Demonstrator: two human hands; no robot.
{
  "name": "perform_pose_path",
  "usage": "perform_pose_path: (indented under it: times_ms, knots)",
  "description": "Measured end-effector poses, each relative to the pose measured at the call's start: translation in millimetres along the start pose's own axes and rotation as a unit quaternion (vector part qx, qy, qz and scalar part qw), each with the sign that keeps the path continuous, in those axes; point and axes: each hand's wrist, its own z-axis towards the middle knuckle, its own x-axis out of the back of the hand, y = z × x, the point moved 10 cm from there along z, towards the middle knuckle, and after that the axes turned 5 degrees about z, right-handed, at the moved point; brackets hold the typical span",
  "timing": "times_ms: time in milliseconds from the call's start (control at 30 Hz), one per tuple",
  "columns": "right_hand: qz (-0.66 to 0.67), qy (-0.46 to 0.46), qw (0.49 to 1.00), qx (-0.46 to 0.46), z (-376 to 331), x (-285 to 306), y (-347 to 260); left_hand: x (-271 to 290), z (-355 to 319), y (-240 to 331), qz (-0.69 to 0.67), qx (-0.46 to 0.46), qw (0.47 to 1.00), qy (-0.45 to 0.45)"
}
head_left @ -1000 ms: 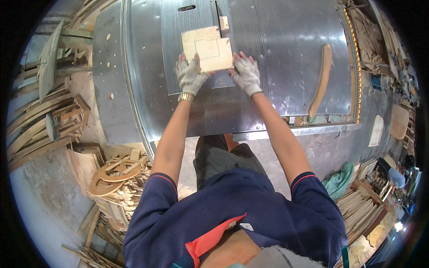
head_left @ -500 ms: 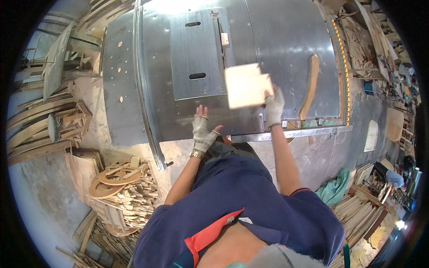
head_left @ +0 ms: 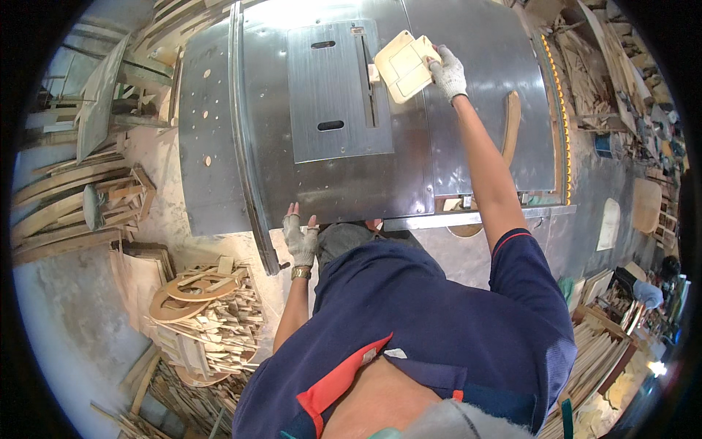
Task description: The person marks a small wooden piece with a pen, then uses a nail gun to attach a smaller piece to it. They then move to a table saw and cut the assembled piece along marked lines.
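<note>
My right hand [head_left: 447, 74], in a pale fingerless work glove, is closed on the right edge of a pale wooden board [head_left: 404, 68]. The board has rounded corners and dark lines across its face. It is over the metal saw table [head_left: 344, 189], just right of the slotted insert plate [head_left: 311, 80]. Beside the slot lies a small wood block [head_left: 374, 73], close to the board's left corner. My left hand [head_left: 300, 239], gloved alike and with a watch at the wrist, holds nothing. Its fingers are apart at the table's front edge.
A metal rail [head_left: 245, 139] crosses the table on the left. A curved wooden strip [head_left: 512, 124] lies on the right, partly behind my right forearm. Ring-shaped wooden pieces [head_left: 179, 310] top a scrap pile [head_left: 227, 329] at lower left. Stacked wood strips [head_left: 585, 366] stand at lower right.
My right hand has carried the board away from me across the table, turning it to a tilt beside the slot. My left hand has drawn back and left to the table's front edge.
</note>
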Motion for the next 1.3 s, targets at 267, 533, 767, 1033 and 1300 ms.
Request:
perform_pose_path:
  times_ms: [267, 533, 767, 1033, 1300]
  knots:
    - [-0.042, -0.079, 0.994, -0.068, -156, 76, -5, -40, 25, 54, -0.083, -0.013, 0.995, -0.055]
    - [-0.162, -0.043, 0.983, 0.071, -331, 136, -65, -107, 84, 131, -0.014, -0.090, 0.985, -0.146]
    - [-0.230, -0.046, 0.963, 0.131, -383, 131, -78, -113, 70, 163, -0.023, -0.161, 0.974, -0.160]
    - [-0.238, -0.017, 0.959, 0.151, -349, 108, -89, -87, 47, 125, -0.026, -0.136, 0.982, -0.132]
    - [-0.207, -0.083, 0.962, 0.160, -260, 13, -74, -65, 39, 72, -0.049, -0.031, 0.991, -0.124]
